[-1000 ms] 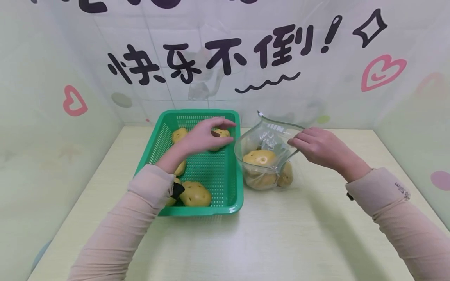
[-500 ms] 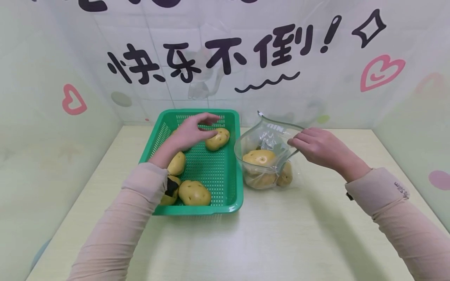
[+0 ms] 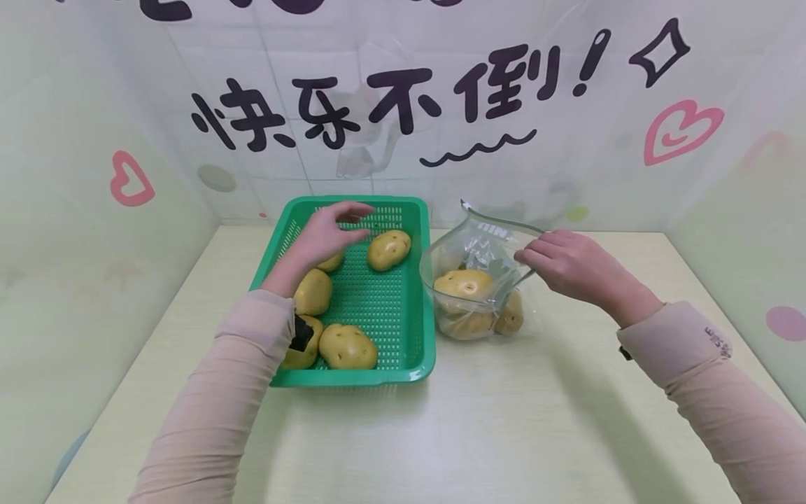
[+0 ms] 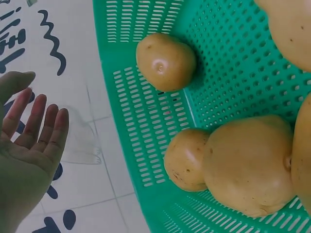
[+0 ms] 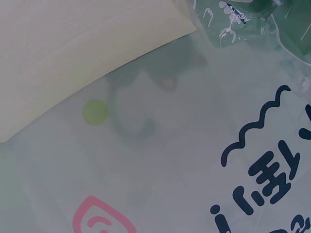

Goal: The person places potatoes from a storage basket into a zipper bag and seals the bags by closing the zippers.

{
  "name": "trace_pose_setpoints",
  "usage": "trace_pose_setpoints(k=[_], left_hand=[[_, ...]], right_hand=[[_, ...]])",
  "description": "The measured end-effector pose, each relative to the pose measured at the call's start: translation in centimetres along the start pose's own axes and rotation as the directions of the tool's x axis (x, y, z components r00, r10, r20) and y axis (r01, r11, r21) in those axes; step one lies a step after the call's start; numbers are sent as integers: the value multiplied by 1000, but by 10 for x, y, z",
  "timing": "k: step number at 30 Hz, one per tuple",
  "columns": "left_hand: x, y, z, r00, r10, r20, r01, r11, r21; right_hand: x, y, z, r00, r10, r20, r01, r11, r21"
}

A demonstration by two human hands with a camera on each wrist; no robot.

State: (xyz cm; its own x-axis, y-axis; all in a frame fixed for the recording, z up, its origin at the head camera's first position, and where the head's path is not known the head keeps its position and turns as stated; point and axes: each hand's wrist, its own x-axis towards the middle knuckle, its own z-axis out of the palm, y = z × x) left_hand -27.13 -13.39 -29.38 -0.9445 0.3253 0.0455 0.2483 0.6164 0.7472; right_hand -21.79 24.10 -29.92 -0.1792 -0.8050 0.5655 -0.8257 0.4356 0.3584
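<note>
My left hand (image 3: 326, 233) hovers over the far left part of a green plastic basket (image 3: 431, 329), its fingers relaxed and holding nothing. In the left wrist view the fingers (image 4: 36, 124) are apart from the potatoes. Inside the basket, one potato (image 3: 389, 250) lies at the back right, another potato (image 3: 348, 346) at the front, and several more run along the left side, partly hidden by my arm. My right hand (image 3: 569, 266) grips the rim of a clear zip bag (image 3: 478, 241), whose mouth is spread wide. Potatoes (image 3: 464, 284) sit in the bag.
Basket and bag stand side by side on a pale wooden table (image 3: 504, 420). Behind them rises a white backdrop (image 3: 403, 168) with dark lettering. In the right wrist view only a corner of the bag (image 5: 228, 22) shows, beside the table edge.
My left hand has moved left, from beside the bag's mouth back over the basket, uncovering the potato at the back right. My right hand keeps its hold on the bag.
</note>
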Motion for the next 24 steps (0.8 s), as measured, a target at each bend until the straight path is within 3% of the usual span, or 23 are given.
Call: trace_pose_setpoints(k=[13, 24], left_hand=[[4, -24, -4, 995, -81, -63, 80, 997, -21], [6, -36, -5, 990, -111, -90, 109, 994, -31]], right_hand=[[0, -1, 0, 1000, 0, 2, 0, 1000, 5], [0, 0, 0, 1000, 11, 18, -11, 1000, 3]])
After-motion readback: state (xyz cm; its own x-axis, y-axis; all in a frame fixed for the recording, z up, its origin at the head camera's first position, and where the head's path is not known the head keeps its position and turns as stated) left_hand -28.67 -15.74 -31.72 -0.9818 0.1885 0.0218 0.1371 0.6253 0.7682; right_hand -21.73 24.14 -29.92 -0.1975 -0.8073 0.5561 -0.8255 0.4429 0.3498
